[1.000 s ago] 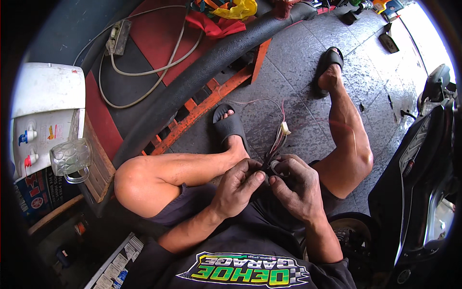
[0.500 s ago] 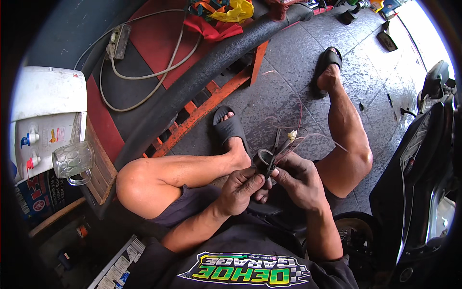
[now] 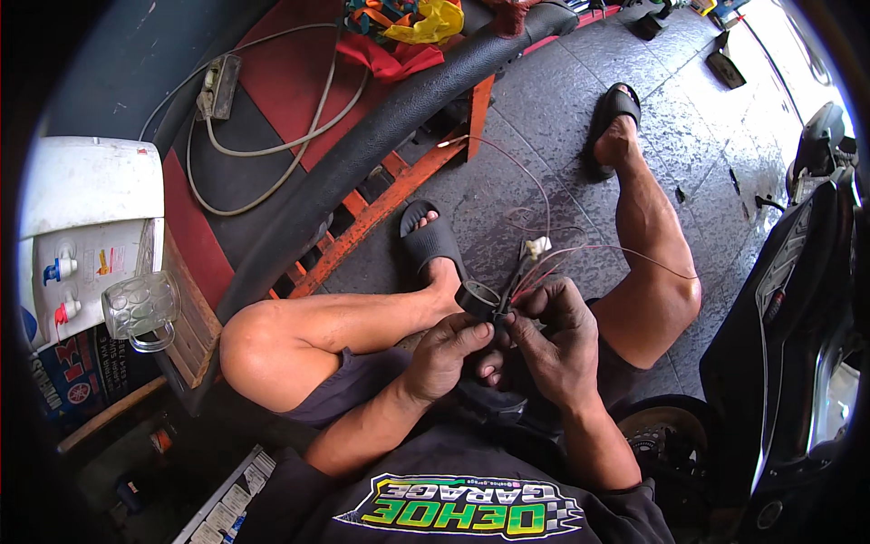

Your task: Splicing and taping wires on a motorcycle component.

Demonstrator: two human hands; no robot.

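Note:
Above my lap, my left hand is closed, its thumb and fingers pinching a black part with a round, ring-like end. My right hand meets it from the other side, fingers closed on a bundle of thin red and dark wires right beside the ring. A small whitish connector sticks up from the bundle. Loose thin wires curl outward from there, one arching far to the left and another reaching over my right knee. My fingers cover the lower portion of the black part.
A bench with an orange frame and black padded rail stands at left, carrying a power strip with a looped cord. A glass mug sits by a white water dispenser. A motorcycle is close on the right.
The connector has tipped a little left, and the loose wires have swung wider to both sides. The ring has tilted and shifted left. Both hands keep their grip.

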